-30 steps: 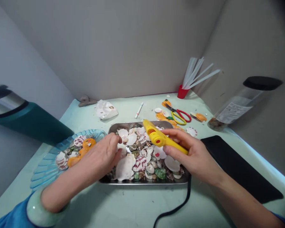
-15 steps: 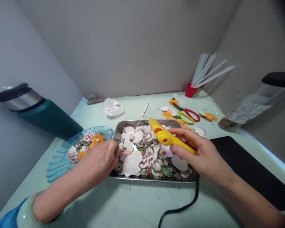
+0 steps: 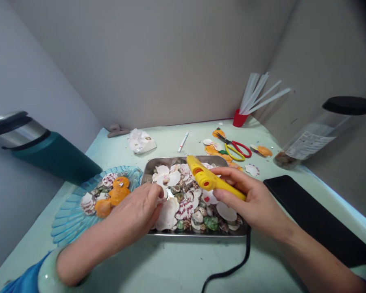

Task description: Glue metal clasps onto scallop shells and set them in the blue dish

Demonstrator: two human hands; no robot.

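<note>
My right hand point(image 3: 247, 199) is wrapped round a yellow glue gun point(image 3: 212, 182) with a black cord, held over a metal tray point(image 3: 198, 234) of shells. My left hand point(image 3: 143, 207) is over the tray's left side, its thumb and fingers pinched together at a small pale piece too hidden to name. Under and between the hands lie white scallop shells point(image 3: 167, 213), a purple-striped shell and small snail shells. A blue glass plate point(image 3: 64, 221) with orange and striped shells sits left of my left hand, partly behind my forearm.
A teal bottle point(image 3: 57, 156) leans at the left. Behind the tray are a plastic bag point(image 3: 141, 141), a marker point(image 3: 183, 142), scissors point(image 3: 236, 149) and orange shells. A red cup point(image 3: 240, 118) of white sticks, a clear jar point(image 3: 305, 142) and a black pad point(image 3: 317, 219) are at the right.
My left hand has moved right, further over the shells, uncovering more of the orange shells on the plate. The whole view has shifted slightly; my right hand still holds the glue gun.
</note>
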